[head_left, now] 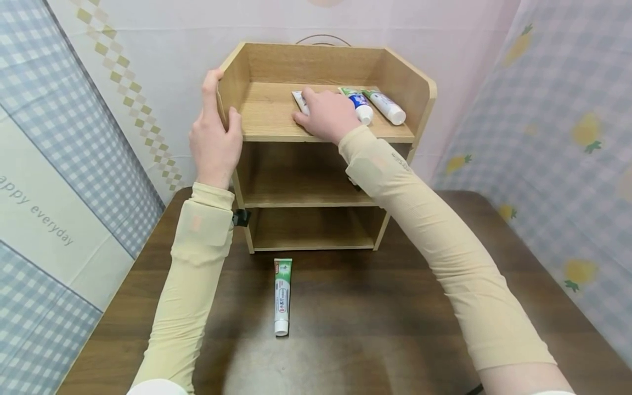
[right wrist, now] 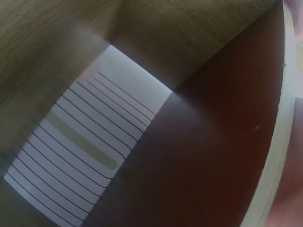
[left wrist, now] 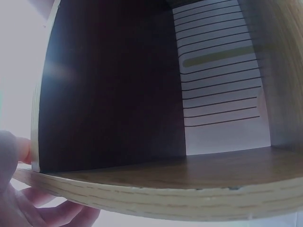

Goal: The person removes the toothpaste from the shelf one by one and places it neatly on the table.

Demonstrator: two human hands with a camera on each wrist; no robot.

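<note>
Toothpaste tube (head_left: 299, 101) is lying on the wooden shelf's (head_left: 266, 112) top tier under your right hand (head_left: 323, 114), fingers curling over it, while your left hand (head_left: 214, 134) is gripping the shelf's left wall. Left wrist view: fingers (left wrist: 28, 201) are clasping the shelf edge.

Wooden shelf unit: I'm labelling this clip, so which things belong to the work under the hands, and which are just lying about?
In hand:
wooden shelf unit, its side panel gripped by the left hand
toothpaste tube under the right hand on the top shelf
two more tubes beside it
tube on the table

Lying about:
dark table
checked backdrop cloths
</note>
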